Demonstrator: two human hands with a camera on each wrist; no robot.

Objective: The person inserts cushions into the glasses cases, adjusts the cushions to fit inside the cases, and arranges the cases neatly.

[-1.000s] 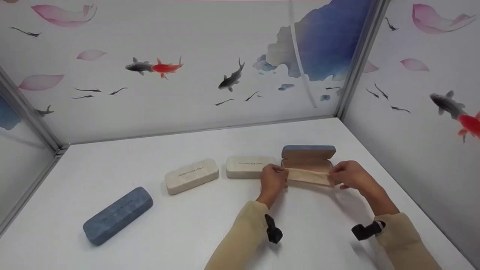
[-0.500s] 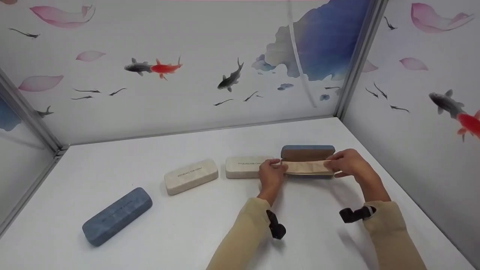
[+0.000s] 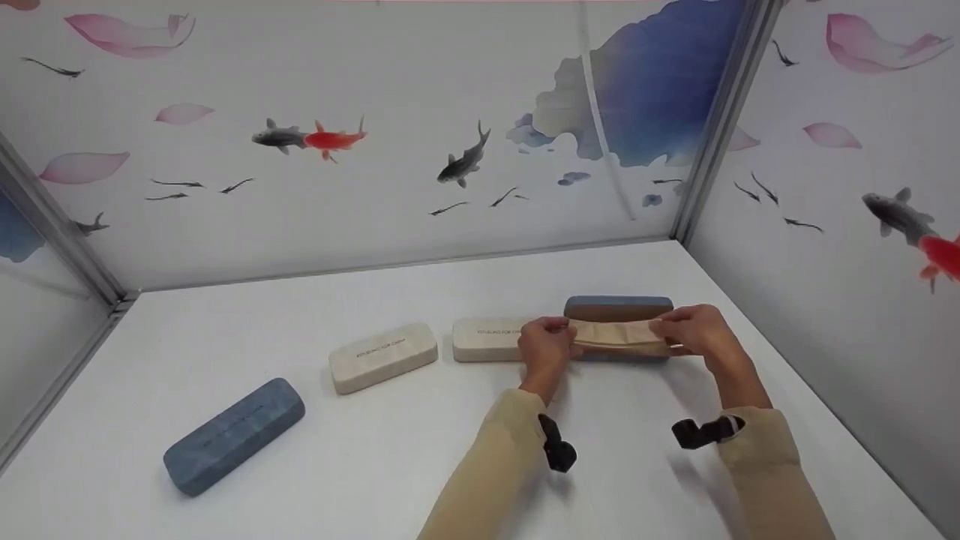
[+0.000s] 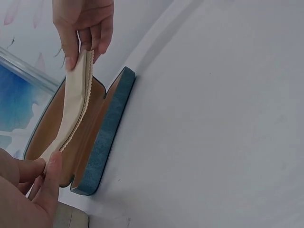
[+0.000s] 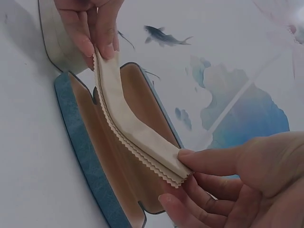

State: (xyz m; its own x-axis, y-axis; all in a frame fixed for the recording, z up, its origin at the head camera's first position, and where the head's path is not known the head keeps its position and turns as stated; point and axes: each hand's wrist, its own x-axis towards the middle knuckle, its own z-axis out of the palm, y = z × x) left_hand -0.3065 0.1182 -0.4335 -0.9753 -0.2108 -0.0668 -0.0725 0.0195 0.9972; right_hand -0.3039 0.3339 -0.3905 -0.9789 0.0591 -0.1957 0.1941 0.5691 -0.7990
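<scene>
A folded beige cleaning cloth (image 5: 133, 128) with a zigzag-cut edge is stretched between both hands and sags a little in the middle. My left hand (image 3: 545, 348) pinches one end between thumb and fingers, and my right hand (image 3: 699, 330) pinches the other. Right below the cloth, a blue glasses case (image 4: 108, 137) stands with its lid raised, showing a brown lining. In the head view the cloth and the hands cover most of the case's lower half.
Just left of the blue case lies a closed cream glasses case (image 3: 484, 341), partly behind my left hand. Another closed cream case (image 3: 384, 358) is farther left, then a closed blue case (image 3: 234, 436) near the front left. Printed walls (image 3: 375, 225) enclose the table (image 3: 360, 465).
Both hands have moved the cloth away from me, from in front of the blue case to over its lower half. The right hand has shifted slightly inward. The other cases stay put.
</scene>
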